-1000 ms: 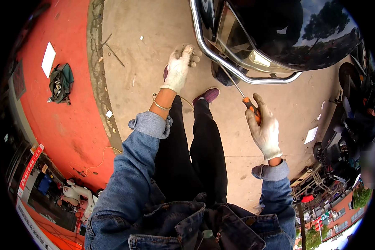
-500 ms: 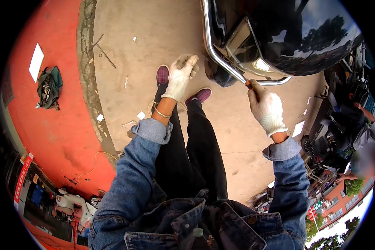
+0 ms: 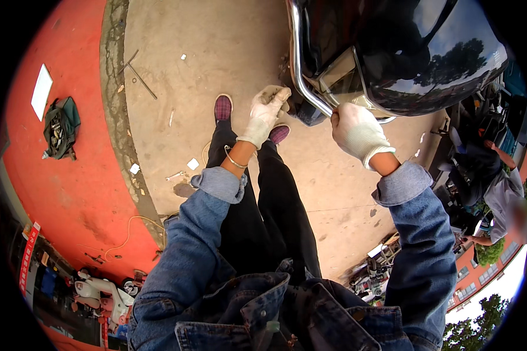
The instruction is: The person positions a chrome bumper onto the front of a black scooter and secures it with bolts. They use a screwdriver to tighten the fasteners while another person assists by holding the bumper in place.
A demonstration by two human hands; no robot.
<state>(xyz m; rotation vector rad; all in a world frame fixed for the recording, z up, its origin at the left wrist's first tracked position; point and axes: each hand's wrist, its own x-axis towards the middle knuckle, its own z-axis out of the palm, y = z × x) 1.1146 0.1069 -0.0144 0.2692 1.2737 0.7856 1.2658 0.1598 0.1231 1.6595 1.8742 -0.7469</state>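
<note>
My right hand [image 3: 358,132], in a white knit glove, is closed beside the bent chrome bar [image 3: 302,73] of a glossy black vehicle body [image 3: 410,64]. An orange-handled tool showed in this fist in the earlier frame; the fingers now cover it. My left hand [image 3: 264,114], in a soiled white glove, has thumb and fingers pressed together left of the bar; anything between them is too small to make out. Behind the bar sits a clear lamp cover [image 3: 342,76]. Under it a dark part [image 3: 306,112] shows between my hands.
On the concrete lie a T-shaped wrench [image 3: 140,77] and a small spanner [image 3: 175,175]. A dark green tool bag [image 3: 62,127] and a white panel [image 3: 41,92] rest on the red paving. A scooter [image 3: 102,295] stands lower left; another person [image 3: 502,196] is at far right.
My right hand has shifted left along the chrome bar, and the orange handle has gone out of sight. My left hand has moved right and slightly down, closer to the bar.
</note>
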